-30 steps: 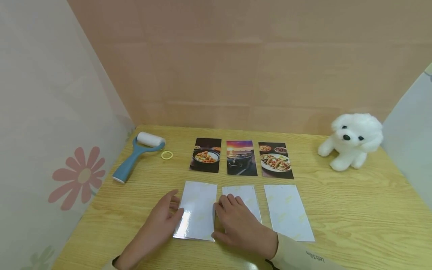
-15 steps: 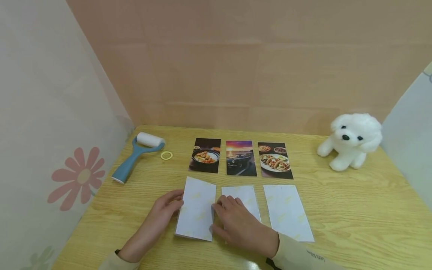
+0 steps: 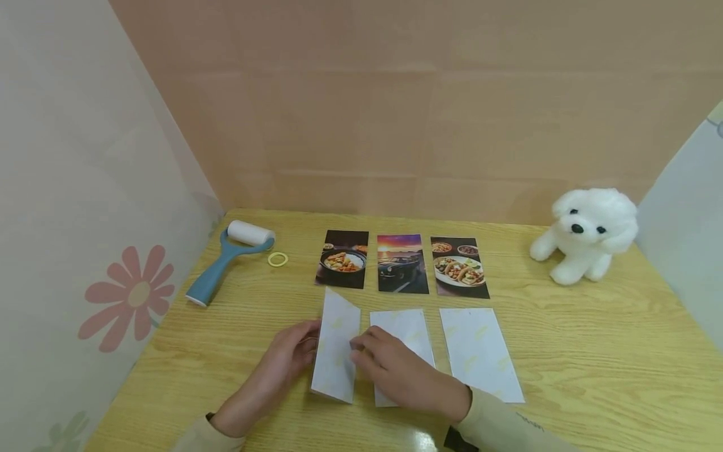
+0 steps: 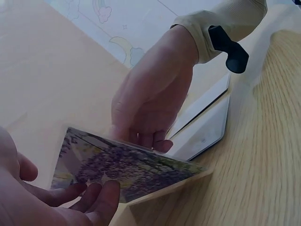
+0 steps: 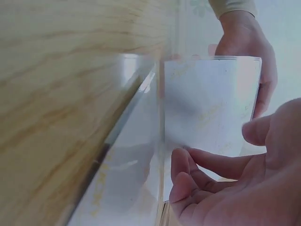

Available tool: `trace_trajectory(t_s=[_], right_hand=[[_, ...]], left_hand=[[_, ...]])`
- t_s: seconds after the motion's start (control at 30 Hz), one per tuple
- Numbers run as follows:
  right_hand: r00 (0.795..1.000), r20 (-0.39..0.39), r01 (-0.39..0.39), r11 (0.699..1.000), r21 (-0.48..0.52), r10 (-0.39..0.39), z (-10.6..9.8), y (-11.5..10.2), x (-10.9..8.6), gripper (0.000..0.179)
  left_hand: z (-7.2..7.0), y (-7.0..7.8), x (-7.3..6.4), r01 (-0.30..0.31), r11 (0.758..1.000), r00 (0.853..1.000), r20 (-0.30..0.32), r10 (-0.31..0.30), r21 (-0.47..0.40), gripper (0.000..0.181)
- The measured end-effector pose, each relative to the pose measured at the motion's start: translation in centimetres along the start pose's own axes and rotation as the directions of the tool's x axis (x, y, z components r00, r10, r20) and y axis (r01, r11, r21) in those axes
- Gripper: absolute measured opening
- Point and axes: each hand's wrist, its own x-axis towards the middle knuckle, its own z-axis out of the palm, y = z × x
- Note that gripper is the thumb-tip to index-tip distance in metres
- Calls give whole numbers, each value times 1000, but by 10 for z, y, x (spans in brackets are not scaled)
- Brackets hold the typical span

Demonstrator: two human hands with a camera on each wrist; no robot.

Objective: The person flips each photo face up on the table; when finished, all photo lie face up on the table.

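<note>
In the head view a photo card stands tilted up on its right long edge, white back facing right. Its picture side, purple blossoms under a clear sleeve, shows in the left wrist view. My left hand is behind the raised side, fingertips against the picture and the thumb apart from it. Beside the lower edge is my right hand, its bent fingers touching the white back, thumb apart. Under the right hand lies a second white-backed card, partly hidden. A third lies flat to its right.
Three picture cards form a row behind: a rice dish, a car at sunset and tacos. Left of them are a blue-handled lint roller and a yellow ring. A white plush dog sits at the right.
The left photo card has gone from lying flat to steeply tilted, its left side rising and swinging right. My left hand has followed it rightward; the right hand has stayed almost in place.
</note>
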Motion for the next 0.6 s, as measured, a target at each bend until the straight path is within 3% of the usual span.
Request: trace_trajectory(t_s=[0.33,0.6], right_hand=[[998,-51,-20,985,169,29,-7,-3,-4,45],[992,4,-119,954,276,123,-11,-2,-5,47]], left_hand=[[8,-7,4,20,997,994,102,-27,71,55],[14,-13,6,9,993,993,118,-23,117,50]])
